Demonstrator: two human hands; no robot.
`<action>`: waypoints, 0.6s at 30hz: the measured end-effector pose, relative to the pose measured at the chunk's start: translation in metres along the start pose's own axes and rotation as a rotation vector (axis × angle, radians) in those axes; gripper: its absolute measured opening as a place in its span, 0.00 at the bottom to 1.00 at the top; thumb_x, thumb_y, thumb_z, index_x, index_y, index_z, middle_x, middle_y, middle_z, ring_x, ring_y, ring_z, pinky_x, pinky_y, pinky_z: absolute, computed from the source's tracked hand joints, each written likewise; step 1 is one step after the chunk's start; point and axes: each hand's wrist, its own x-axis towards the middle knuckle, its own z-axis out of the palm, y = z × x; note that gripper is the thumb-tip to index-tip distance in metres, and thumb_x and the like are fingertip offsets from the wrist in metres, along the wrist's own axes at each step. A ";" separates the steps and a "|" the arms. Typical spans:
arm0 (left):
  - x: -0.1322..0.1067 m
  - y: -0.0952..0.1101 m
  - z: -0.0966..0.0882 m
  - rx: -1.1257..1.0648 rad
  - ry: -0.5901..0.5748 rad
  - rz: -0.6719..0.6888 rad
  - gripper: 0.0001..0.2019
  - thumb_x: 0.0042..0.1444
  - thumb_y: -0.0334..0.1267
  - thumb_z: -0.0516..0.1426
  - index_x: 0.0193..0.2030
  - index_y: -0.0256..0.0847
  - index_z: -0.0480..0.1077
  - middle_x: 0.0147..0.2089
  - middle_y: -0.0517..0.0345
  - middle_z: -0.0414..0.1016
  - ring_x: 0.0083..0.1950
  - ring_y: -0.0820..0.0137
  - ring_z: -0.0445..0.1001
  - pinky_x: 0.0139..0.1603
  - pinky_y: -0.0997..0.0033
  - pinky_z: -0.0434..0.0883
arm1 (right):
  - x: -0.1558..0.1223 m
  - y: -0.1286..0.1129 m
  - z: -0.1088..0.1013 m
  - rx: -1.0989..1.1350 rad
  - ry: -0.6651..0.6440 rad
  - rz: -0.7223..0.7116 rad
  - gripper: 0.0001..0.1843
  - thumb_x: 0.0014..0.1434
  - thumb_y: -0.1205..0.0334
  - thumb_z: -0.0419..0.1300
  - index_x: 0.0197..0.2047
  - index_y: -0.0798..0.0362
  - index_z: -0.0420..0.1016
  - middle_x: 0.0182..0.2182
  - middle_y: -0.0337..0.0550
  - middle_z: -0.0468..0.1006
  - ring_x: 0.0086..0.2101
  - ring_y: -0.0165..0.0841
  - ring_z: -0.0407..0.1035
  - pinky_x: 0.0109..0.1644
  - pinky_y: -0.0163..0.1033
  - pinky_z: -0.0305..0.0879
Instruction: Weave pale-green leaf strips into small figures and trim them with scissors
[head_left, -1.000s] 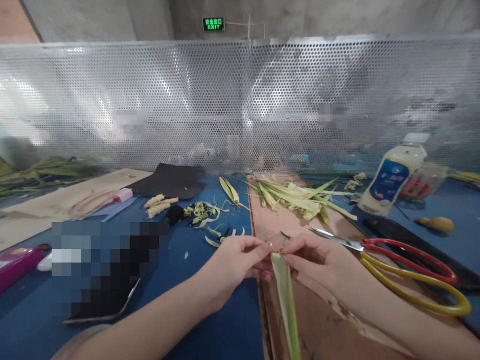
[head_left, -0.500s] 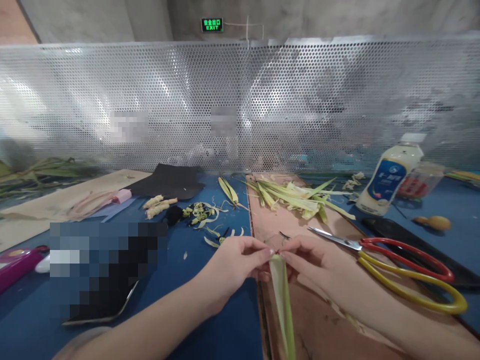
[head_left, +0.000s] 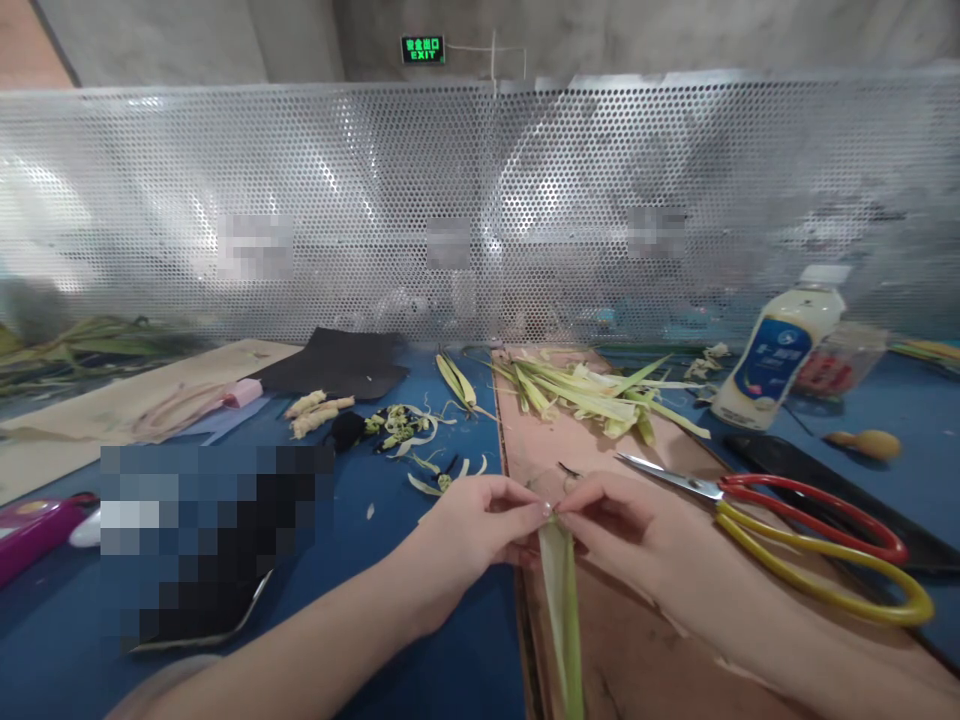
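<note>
Leaf strip shifts slightly left, top pinched by left hand and right hand; likely light, supple, best held there.

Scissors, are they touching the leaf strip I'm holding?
Apart. The head view shows the scissors lying to the right, with the right hand between them and the leaf strip.
</note>
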 end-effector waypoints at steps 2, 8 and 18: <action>-0.001 0.001 0.001 0.009 0.002 0.010 0.09 0.47 0.37 0.61 0.30 0.33 0.69 0.27 0.57 0.72 0.28 0.74 0.72 0.34 0.70 0.71 | 0.001 0.001 0.000 0.019 -0.022 0.019 0.08 0.57 0.57 0.53 0.33 0.48 0.72 0.29 0.35 0.75 0.30 0.28 0.68 0.34 0.32 0.65; -0.003 0.004 0.001 0.038 0.017 0.005 0.09 0.47 0.37 0.61 0.31 0.33 0.69 0.28 0.57 0.72 0.30 0.74 0.72 0.35 0.70 0.70 | 0.001 0.006 0.002 -0.009 -0.013 0.006 0.08 0.56 0.58 0.53 0.32 0.49 0.71 0.28 0.36 0.74 0.30 0.29 0.68 0.35 0.34 0.65; -0.003 0.003 0.001 0.023 0.024 0.019 0.10 0.45 0.37 0.63 0.31 0.33 0.70 0.28 0.59 0.71 0.29 0.75 0.71 0.35 0.70 0.70 | -0.001 0.004 0.003 -0.137 0.045 -0.053 0.08 0.57 0.60 0.52 0.36 0.47 0.72 0.29 0.37 0.75 0.29 0.29 0.68 0.34 0.34 0.66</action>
